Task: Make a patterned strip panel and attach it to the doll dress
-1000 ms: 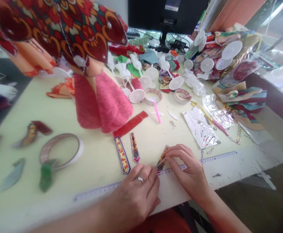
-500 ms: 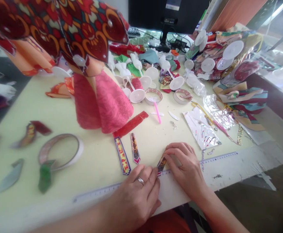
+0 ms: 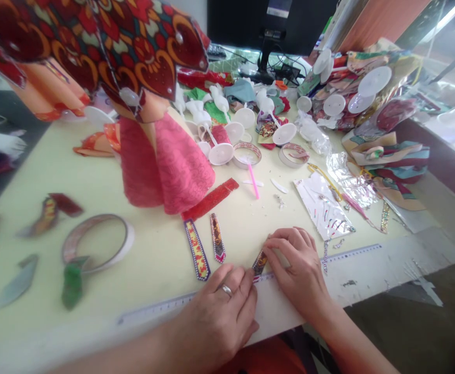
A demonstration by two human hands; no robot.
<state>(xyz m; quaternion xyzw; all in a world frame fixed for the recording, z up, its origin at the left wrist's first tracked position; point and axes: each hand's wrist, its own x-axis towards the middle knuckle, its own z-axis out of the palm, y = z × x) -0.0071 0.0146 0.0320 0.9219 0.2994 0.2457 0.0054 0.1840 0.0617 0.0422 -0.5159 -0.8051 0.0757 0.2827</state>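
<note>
Between my hands a small dark patterned strip with a pointed, pink-and-white edged end lies at the table's front, over a ruler. My right hand pinches its upper part with thumb and fingers. The fingertips of my left hand, which wears a ring, are curled at its lower end; its thumb is mostly hidden. To the left lie a similar small patterned strip and a longer yellow-and-red strip with a beaded-looking blue edge. A red glittery strip lies behind them.
A pink-skirted figure with a patterned top stands at left. Tape rolls lie on the table. White stands and fabric fill the back, before a monitor. A white card with tiny beads lies right.
Almost nothing differs. My right fingers shift very slightly on the strip, while my left hand stays in place.
</note>
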